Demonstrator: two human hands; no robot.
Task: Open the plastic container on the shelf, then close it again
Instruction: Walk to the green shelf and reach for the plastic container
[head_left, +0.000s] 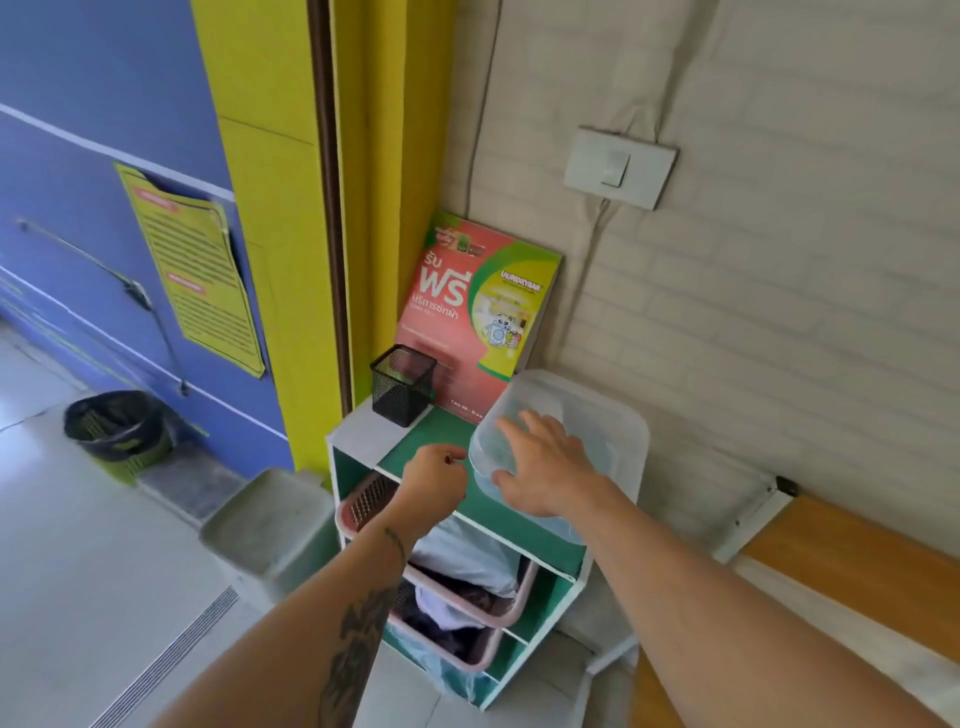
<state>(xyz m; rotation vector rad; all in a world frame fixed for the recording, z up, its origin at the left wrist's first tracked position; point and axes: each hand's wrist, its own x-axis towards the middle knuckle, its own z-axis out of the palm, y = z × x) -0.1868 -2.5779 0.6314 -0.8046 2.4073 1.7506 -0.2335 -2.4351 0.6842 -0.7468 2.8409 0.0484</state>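
Observation:
A clear plastic container (597, 415) with a translucent lid stands on the right side of the green top of a small white shelf unit (358, 428), against the brick wall. My right hand (540, 465) lies on the lid's left part, fingers spread over the top and thumb at the near edge, gripping it. The lid's left corner looks slightly raised, though I cannot tell for sure. My left hand (436, 478) hovers just left of the container with its fingers curled in a loose fist, holding nothing.
A black mesh pen cup (402, 384) and a red-and-green poster board (467, 312) stand at the back of the shelf top. Pink baskets (467, 613) with laundry fill the shelves below. A grey bin (270, 525) stands to the left, a wooden bench (841, 566) to the right.

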